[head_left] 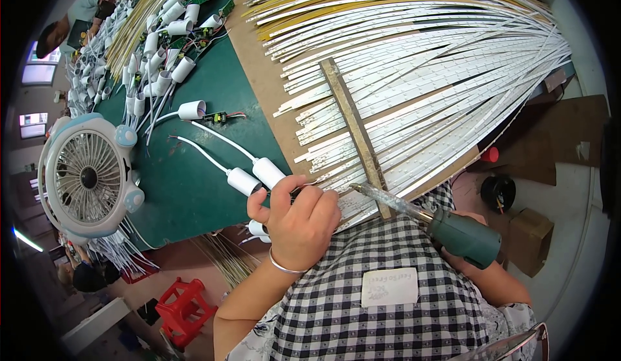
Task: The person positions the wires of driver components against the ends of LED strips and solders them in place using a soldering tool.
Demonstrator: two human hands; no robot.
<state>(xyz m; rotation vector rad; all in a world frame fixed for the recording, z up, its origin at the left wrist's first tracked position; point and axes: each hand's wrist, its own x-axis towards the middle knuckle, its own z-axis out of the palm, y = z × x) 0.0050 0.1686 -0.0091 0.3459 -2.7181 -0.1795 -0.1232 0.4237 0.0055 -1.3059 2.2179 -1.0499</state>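
My left hand (301, 222) is closed, fingers curled, at the strip ends on the near edge of the table. What it pinches is hidden, though a thin wire shows by the fingertips. Beside its thumb and index finger lie a white cylindrical housing (244, 182) and a second white housing (267, 173), each with a white cable. My right hand (475, 217) grips a soldering iron (462, 237) with a green handle, which hides most of the fingers. The iron's metal tip points left, over a wooden bar (352, 131) that lies across the white LED strips (414, 102).
A white and blue fan (89, 176) stands at the left edge of the green table (194, 199). Many white housings with circuit boards (162, 79) are heaped at the far left. Brown cardboard (259, 70) lies under the strips. A red stool (183, 309) stands on the floor.
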